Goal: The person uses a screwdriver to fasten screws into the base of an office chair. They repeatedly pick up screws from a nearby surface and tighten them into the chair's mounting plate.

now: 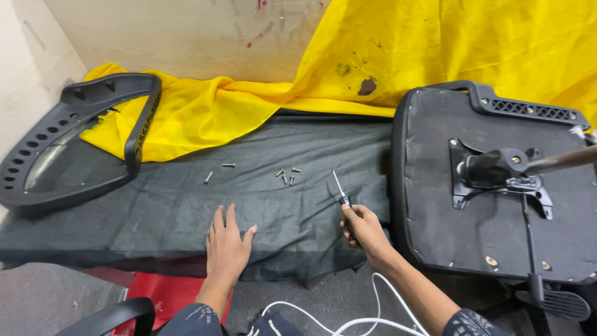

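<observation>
The right hand (364, 229) has its fingers curled tight around the dark handle of a screwdriver (342, 198), whose thin metal shaft points up and away over the near right part of the dark cloth (155, 218) covering the work surface. The left hand (227, 244) lies flat, palm down, fingers nearly together and thumb spread, pressing the cloth at its near edge and holding nothing.

The screwdriver looks light and rigid; its smooth shaft would be slippery, so the thicker handle is the sensible place to grip, as it is gripped now.

Beyond the hands, toward the cloth's middle, a cluster of small screws (286, 175) lies loose, with two more bolts (217, 170) a little to the left; they are tiny, hard and likely to roll. At the right edge an upturned office chair seat (435, 205) shows its black mounting plate (497, 174). At the far left corner rests a black plastic chair back (68, 143), partly on a yellow cloth (205, 112).

No packages, labels or signs are visible.
</observation>
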